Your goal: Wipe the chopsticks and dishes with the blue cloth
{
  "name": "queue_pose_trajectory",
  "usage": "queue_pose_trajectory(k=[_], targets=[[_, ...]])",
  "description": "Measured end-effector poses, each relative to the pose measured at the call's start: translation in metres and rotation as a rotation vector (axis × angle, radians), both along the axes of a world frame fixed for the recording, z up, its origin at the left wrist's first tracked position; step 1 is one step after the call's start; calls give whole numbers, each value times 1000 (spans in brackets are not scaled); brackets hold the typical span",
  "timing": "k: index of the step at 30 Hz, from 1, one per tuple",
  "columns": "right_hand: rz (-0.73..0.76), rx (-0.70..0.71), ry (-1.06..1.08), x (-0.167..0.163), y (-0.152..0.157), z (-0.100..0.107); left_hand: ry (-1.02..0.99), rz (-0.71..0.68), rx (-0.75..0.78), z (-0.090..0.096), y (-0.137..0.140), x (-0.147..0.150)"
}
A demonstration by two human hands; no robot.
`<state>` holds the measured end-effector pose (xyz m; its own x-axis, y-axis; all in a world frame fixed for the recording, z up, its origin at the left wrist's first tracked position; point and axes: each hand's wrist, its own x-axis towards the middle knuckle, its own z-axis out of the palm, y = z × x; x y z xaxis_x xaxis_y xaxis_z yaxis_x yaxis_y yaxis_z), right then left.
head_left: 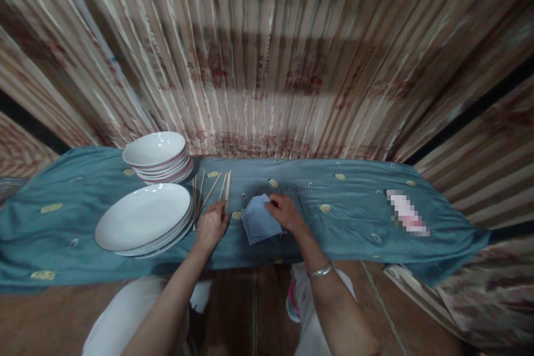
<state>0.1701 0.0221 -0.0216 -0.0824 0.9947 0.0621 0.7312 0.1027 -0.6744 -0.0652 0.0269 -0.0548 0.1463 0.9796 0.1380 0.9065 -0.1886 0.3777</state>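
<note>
Right grip (286,212) narrow, pinching the blue cloth (261,222); left grip (212,225) touches chopsticks (228,184), how closed I cannot tell

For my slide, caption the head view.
Left hand on chopsticks, right hand pinching a blue cloth, white plates and bowls stacked alongside.

Domestic-looking interior, most likely a home; exact room not determinable. Directions reckoned from the centre of the view. Chief evidence: ordinary tableware on a cloth-covered tabletop (354,222), with stacked white bowls (156,150) at nine o'clock, stacked white plates (144,217) between eight and nine, and chopsticks (228,184) nearer the centre at eight. Further evidence: soft household furnishing rather than worksite fittings, notably the teal covering with yellow fruit-like motifs (273,183) and, at twelve o'clock, a pleated, striped curtain (267,55) with reddish print. At six o'clock, brown floor (233,322) with pale seams and casual pink-strapped footwear (293,295).
</note>
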Motion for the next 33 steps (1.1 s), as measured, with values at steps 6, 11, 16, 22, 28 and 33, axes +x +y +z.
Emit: queue_pose_trajectory(k=[6,11,16,22,28,33], targets=[[-39,28,48,6,-2,5,21,-7,-16,6,-4,15],[-66,46,75,23,-11,8,119,-4,-58,13,-7,26],[-133,64,87,36,-14,8,232,-22,-98,23,-8,36],[-133,107,96,28,-4,10,265,-35,-125,30,-9,36],[-126,97,53,14,3,13,201,-65,-136,26,-13,26],[-142,98,51,14,4,4,217,-55,-156,24,-7,29]])
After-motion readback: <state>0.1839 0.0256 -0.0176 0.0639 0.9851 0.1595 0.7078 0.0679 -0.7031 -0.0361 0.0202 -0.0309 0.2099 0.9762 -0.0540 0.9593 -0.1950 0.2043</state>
